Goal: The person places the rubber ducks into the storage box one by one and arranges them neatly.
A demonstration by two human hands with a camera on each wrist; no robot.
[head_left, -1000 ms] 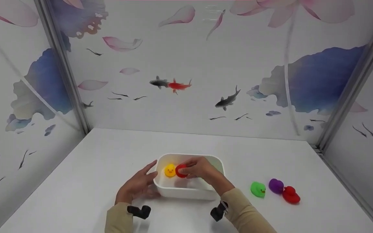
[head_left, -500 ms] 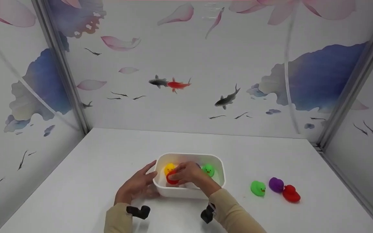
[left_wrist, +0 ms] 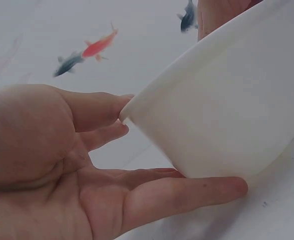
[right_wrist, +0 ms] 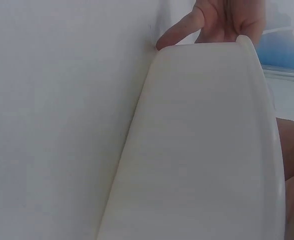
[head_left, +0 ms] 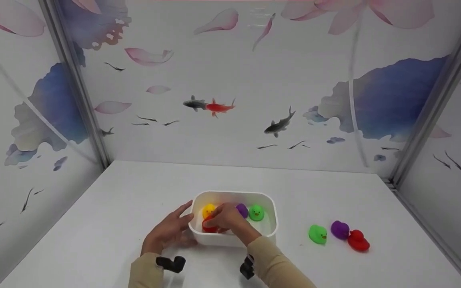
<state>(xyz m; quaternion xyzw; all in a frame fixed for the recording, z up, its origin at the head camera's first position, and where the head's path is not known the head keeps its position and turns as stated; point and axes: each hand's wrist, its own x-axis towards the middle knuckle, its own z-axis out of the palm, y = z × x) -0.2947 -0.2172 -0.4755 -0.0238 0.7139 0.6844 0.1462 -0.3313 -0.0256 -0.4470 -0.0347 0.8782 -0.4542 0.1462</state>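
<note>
A white plastic bin [head_left: 236,239] stands on the table. Inside it, my right hand [head_left: 232,221] pinches a red rubber duck [head_left: 209,225] low at the front left corner. A yellow rubber duck [head_left: 208,210] sits just behind it. To the right of my fingers are a purple rubber duck [head_left: 242,211], partly hidden, and a green rubber duck [head_left: 256,213]. My left hand [head_left: 169,231] touches the bin's left end with extended fingers; in the left wrist view its thumb meets the rim and a finger lies along the lower wall. The right wrist view shows mostly the bin's outer wall [right_wrist: 192,140].
On the table right of the bin lie another green duck [head_left: 317,234], a purple duck [head_left: 340,230] and a red duck [head_left: 358,241], the last two touching. Printed wall panels [head_left: 230,148] enclose the table at the back and sides.
My right hand has carried the red duck leftward and nearer to me inside the bin, uncovering the green and purple ducks there. The left hand stays at the bin's left end.
</note>
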